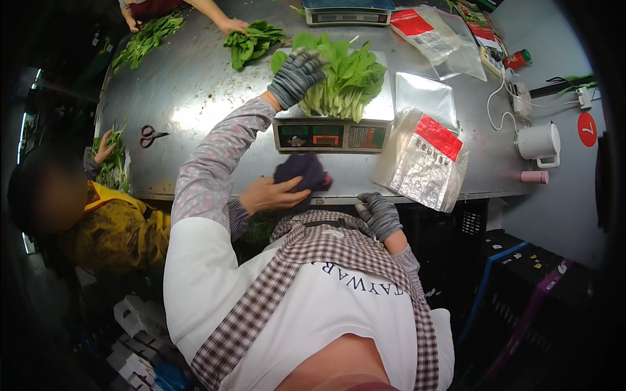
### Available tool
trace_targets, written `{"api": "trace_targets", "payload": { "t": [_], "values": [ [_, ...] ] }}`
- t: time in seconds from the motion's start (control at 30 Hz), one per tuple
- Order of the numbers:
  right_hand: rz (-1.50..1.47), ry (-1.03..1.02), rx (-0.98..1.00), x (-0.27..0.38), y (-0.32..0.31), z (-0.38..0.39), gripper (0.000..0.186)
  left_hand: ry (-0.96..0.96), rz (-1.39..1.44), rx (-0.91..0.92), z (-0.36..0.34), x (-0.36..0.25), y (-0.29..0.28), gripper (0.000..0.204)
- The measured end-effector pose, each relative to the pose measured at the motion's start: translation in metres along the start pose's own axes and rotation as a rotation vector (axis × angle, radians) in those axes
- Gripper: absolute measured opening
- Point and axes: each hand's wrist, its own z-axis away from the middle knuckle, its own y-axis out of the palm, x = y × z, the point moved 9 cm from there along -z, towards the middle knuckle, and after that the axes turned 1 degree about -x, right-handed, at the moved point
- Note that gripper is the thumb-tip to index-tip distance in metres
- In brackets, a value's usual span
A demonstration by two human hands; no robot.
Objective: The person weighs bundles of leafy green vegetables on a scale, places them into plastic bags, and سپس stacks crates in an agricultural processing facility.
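Note:
My left hand [297, 76], in a striped grey glove, rests at the left side of leafy greens [342, 81] on a weighing scale [332, 135], fingers apart and slightly curved over the leaves. My gloved right hand [379, 218] is low at the table's front edge, fingers loosely bent and apart, holding nothing visible. Just left of it, another person's hand [267, 193] touches a dark purple cloth [293, 171] below the scale. Plastic bags [417, 159] with a red band lie right of the scale.
Co-workers [114, 228] stand left and across the steel table [195, 163], handling greens [251, 45]. Scissors [150, 135] lie left. A second scale [345, 14], more bags [424, 36], a white kettle [536, 142], cables and a pink cylinder [533, 176] sit back and right. Dark crates [508, 274] stand lower right.

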Motion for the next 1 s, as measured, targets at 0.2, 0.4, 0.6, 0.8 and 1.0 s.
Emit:
{"api": "trace_targets", "payload": {
  "t": [0.2, 0.4, 0.6, 0.8, 1.0],
  "values": [
    [0.047, -0.13, -0.011, 0.001, -0.024, 0.009, 0.025, -0.396, 0.051, -0.185, 0.021, 0.016, -0.038, 0.034],
    [-0.033, -0.149, 0.002, -0.025, -0.036, 0.014, 0.026, -0.92, 0.309, -0.33, 0.07, 0.037, -0.063, 0.052],
    [-0.428, -0.091, 0.087, -0.045, -0.059, -0.038, 0.028, -1.413, 0.892, 0.138, 0.122, 0.035, 0.005, 0.1],
    [-0.626, 0.026, 0.15, -0.039, -0.076, -0.135, 0.04, -1.557, 0.961, 0.303, 0.134, 0.028, 0.026, 0.118],
    [-0.674, 0.263, 0.073, -0.062, -0.067, -0.195, 0.069, -1.424, 1.037, 0.246, 0.1, 0.04, 0.037, 0.08]
  ]
}}
